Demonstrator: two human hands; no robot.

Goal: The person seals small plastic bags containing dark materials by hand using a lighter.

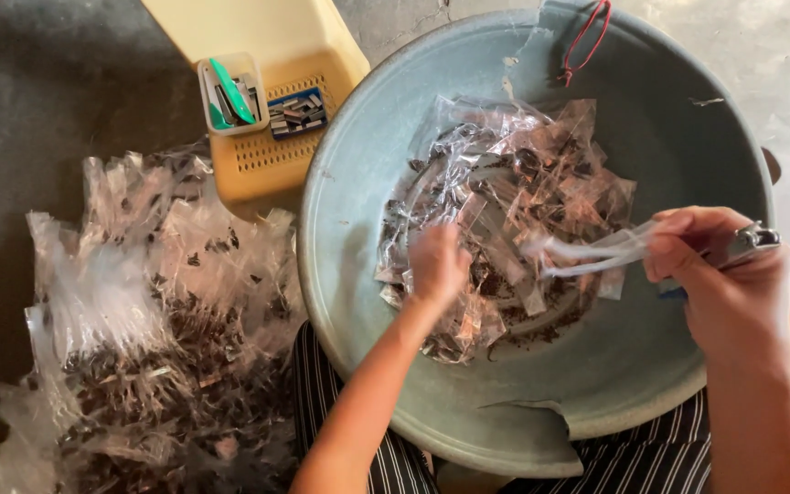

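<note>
- The left hand [436, 263] reaches down into the grey metal basin [349, 165], fingers curled and closed among a heap of small clear plastic packets [514, 192] filled with dark bits; it seems to grip one packet, though the blur hides exactly which.
- The right hand [720, 274] hovers over the basin's right rim, closed around a metal stapler [752, 242] and pinching the end of one clear plastic packet [592, 252].
- That held packet stretches out leftward from the right hand's fingers, its long axis nearly level, pointing towards the heap and the left hand.
- The heap lies in the basin's middle, directly under the left hand and to the left of the right hand; the left hand is clearly the nearer one.
- A red cord loop [582, 41] hangs at the basin's far rim.
- Outside the basin, to the left on the floor, lies a large pile of filled packets [157, 329].
- Beyond it stands a yellow plastic stool [267, 37] bearing a small tub of tools [229, 96] and a box of staples [296, 112].
- Striped cloth [395, 462] shows beneath the basin's near edge.
</note>
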